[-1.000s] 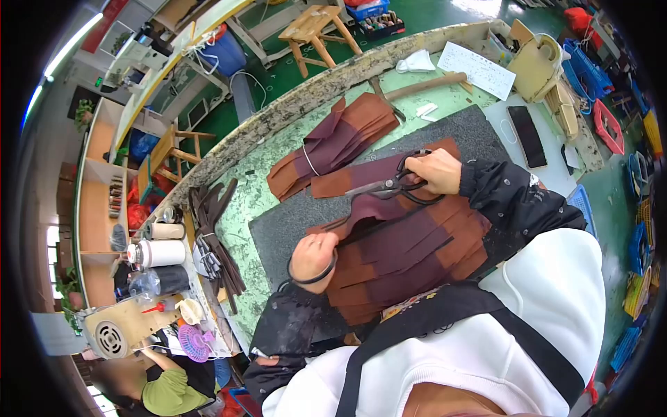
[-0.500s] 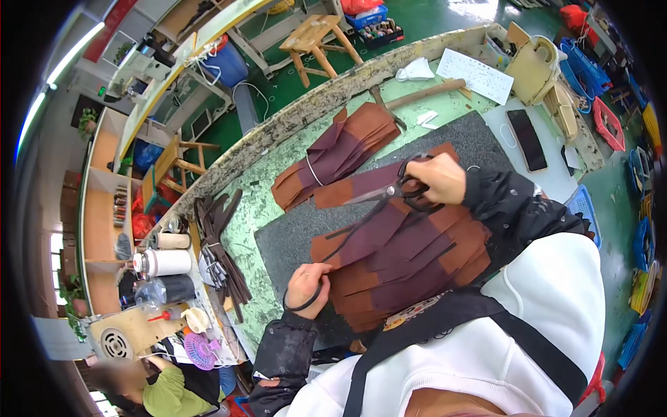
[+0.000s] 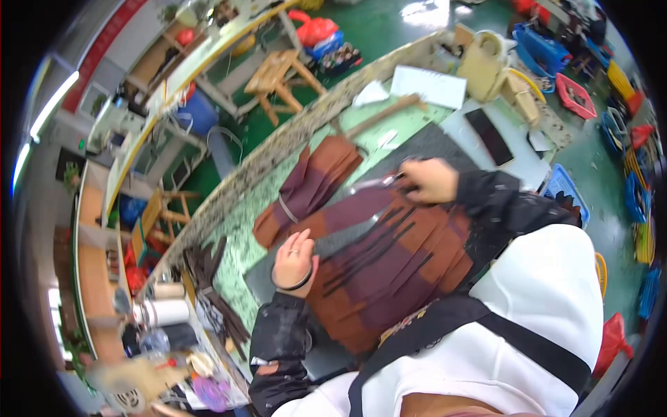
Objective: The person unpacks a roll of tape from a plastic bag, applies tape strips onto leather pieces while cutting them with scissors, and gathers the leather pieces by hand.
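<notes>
My right hand (image 3: 432, 181) is closed around a pair of scissors (image 3: 372, 185), whose blades point left, somewhat blurred. Just below the blades, a long brown and maroon leather-like strip (image 3: 354, 210) stretches toward my left hand (image 3: 295, 262). The fingers of that hand are extended at the strip's left end; a dark band circles its wrist. Beneath both hands a fanned pile of similar pieces (image 3: 389, 271) lies on a dark grey board (image 3: 267, 274), with several thin dark strips on top. A tied bundle of brown and maroon pieces (image 3: 306, 182) lies beyond.
A hammer (image 3: 385, 115), a white paper (image 3: 429, 87) and a phone (image 3: 488, 135) lie toward the back. Dark strips (image 3: 212, 288) are at the left, near a white flask (image 3: 161, 313). A raised rim (image 3: 278, 139) borders the table; a blue basket (image 3: 566, 191) stands right.
My left hand has moved up from the pile's left edge to the strip's end, its fingers straightening. The scissors stay in my right hand, and more thin dark strips show on the pile. The view has shifted.
</notes>
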A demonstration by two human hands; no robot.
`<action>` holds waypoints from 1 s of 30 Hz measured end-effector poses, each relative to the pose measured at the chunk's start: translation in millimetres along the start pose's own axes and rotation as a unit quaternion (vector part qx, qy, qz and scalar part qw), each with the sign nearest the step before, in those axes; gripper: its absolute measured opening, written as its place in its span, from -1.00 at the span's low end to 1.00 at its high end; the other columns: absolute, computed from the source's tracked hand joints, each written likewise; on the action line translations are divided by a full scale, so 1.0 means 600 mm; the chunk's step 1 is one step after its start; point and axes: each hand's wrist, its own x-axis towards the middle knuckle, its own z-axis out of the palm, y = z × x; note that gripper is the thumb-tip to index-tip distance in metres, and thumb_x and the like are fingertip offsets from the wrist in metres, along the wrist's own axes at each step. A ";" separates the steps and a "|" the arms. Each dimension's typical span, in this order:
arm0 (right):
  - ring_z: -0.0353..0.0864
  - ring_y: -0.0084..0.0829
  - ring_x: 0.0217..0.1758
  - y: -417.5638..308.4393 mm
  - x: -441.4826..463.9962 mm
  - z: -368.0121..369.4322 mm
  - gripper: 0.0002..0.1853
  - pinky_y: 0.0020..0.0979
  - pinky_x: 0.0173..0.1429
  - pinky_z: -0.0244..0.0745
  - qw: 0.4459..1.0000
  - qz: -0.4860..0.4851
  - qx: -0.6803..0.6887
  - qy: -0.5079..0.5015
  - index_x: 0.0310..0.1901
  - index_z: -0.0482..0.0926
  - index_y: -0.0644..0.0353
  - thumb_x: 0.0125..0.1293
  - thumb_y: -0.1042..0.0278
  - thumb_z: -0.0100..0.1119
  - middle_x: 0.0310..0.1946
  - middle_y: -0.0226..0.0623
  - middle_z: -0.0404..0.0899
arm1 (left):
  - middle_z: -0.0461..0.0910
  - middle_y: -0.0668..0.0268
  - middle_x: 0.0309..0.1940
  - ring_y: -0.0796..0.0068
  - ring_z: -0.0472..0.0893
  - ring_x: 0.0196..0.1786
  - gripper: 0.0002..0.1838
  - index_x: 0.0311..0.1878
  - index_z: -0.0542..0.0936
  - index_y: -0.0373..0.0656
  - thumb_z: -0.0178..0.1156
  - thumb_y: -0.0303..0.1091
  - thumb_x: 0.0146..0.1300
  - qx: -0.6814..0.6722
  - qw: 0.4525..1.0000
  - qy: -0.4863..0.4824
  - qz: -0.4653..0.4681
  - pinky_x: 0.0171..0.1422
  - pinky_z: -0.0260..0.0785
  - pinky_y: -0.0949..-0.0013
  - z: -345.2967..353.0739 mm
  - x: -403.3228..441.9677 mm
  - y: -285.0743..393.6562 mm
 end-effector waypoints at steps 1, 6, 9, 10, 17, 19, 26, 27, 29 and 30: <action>0.57 -0.08 -0.45 -0.002 0.020 0.021 -0.69 -0.23 -0.36 0.46 0.999 -0.017 -0.010 -0.035 -0.31 0.38 0.13 -0.04 0.22 0.25 -0.45 -0.17 0.56 | 0.60 0.29 -0.22 0.22 0.57 -0.17 -0.70 -0.17 0.47 -0.10 0.17 -0.49 -0.04 0.060 0.996 0.014 0.057 -0.12 0.41 0.33 0.038 0.025 -0.011; 0.58 -0.12 -0.42 0.002 0.059 0.052 -0.66 -0.25 -0.35 0.45 0.995 -0.090 -0.042 0.017 -0.28 0.38 0.13 -0.07 0.25 0.27 -0.40 -0.23 0.57 | 0.58 0.26 -0.26 0.19 0.56 -0.18 -0.70 -0.16 0.47 -0.10 0.14 -0.50 -0.05 0.054 0.993 -0.104 -0.023 -0.12 0.40 0.29 0.088 0.045 -0.060; 0.58 -0.12 -0.42 0.008 0.056 0.069 -0.66 -0.27 -0.36 0.45 0.991 -0.121 -0.053 0.019 -0.27 0.37 0.15 -0.07 0.30 0.27 -0.40 -0.25 0.57 | 0.58 0.24 -0.28 0.16 0.55 -0.23 -0.68 -0.14 0.47 -0.11 0.13 -0.52 -0.05 -0.092 0.989 -0.092 -0.072 -0.14 0.39 0.27 0.074 0.040 -0.057; 0.58 -0.12 -0.42 0.008 0.052 0.071 -0.66 -0.27 -0.36 0.45 0.992 -0.118 -0.050 0.016 -0.27 0.37 0.15 -0.07 0.30 0.27 -0.40 -0.25 0.57 | 0.58 0.24 -0.28 0.16 0.55 -0.23 -0.68 -0.14 0.47 -0.11 0.13 -0.52 -0.05 -0.095 0.988 -0.097 -0.073 -0.14 0.39 0.27 0.073 0.030 -0.058; 0.58 -0.09 -0.42 0.005 0.050 0.040 -0.72 -0.29 -0.38 0.43 0.988 -0.151 -0.014 -0.005 -0.28 0.38 0.14 -0.04 0.37 0.23 -0.44 -0.28 0.59 | 0.59 0.25 -0.27 0.18 0.56 -0.24 -0.68 -0.15 0.49 -0.13 0.11 -0.57 -0.04 -0.042 0.993 -0.093 -0.067 -0.14 0.39 0.28 0.052 0.009 -0.062; 0.58 -0.10 -0.44 0.008 0.057 0.031 -0.71 -0.29 -0.39 0.42 0.989 -0.147 -0.007 0.023 -0.27 0.38 0.14 -0.05 0.37 0.23 -0.46 -0.31 0.60 | 0.60 0.26 -0.23 0.19 0.57 -0.21 -0.69 -0.15 0.50 -0.14 0.10 -0.59 -0.04 0.025 0.993 -0.092 -0.072 -0.12 0.39 0.29 0.051 0.016 -0.060; 0.56 -0.27 -0.46 -0.032 0.012 -0.027 -0.69 -0.38 -0.36 0.42 0.982 -0.155 0.052 -0.090 -0.27 0.44 0.10 -0.14 0.42 0.24 -0.43 -0.44 0.59 | 0.60 0.28 -0.04 0.30 0.58 -0.02 -0.70 -0.11 0.50 -0.20 0.09 -0.56 0.02 0.083 0.995 -0.043 0.017 0.03 0.38 0.32 -0.029 -0.085 0.072; 0.56 -0.25 -0.45 -0.022 0.008 -0.003 -0.70 -0.35 -0.34 0.41 0.984 -0.121 0.091 -0.092 -0.28 0.45 0.09 -0.14 0.44 0.21 -0.44 -0.45 0.58 | 0.60 0.28 -0.04 0.30 0.58 -0.02 -0.70 -0.11 0.50 -0.20 0.09 -0.56 0.02 0.078 0.995 -0.065 -0.008 0.03 0.38 0.32 -0.024 -0.104 0.083; 0.54 -0.20 -0.44 -0.010 0.006 0.018 -0.70 -0.32 -0.32 0.41 0.989 -0.100 0.065 -0.088 -0.29 0.44 0.11 -0.15 0.44 0.22 -0.46 -0.41 0.56 | 0.61 0.26 -0.07 0.29 0.60 -0.03 -0.72 -0.11 0.50 -0.20 0.12 -0.52 0.04 -0.025 0.989 -0.106 -0.096 0.04 0.38 0.31 -0.018 -0.127 0.087; 0.54 -0.17 -0.44 0.001 0.002 0.022 -0.69 -0.31 -0.32 0.41 0.993 -0.084 0.058 -0.062 -0.28 0.43 0.12 -0.15 0.43 0.22 -0.47 -0.39 0.56 | 0.61 0.26 -0.07 0.29 0.60 -0.03 -0.72 -0.11 0.50 -0.20 0.12 -0.52 0.04 -0.019 0.987 -0.116 -0.109 0.04 0.38 0.31 -0.029 -0.124 0.087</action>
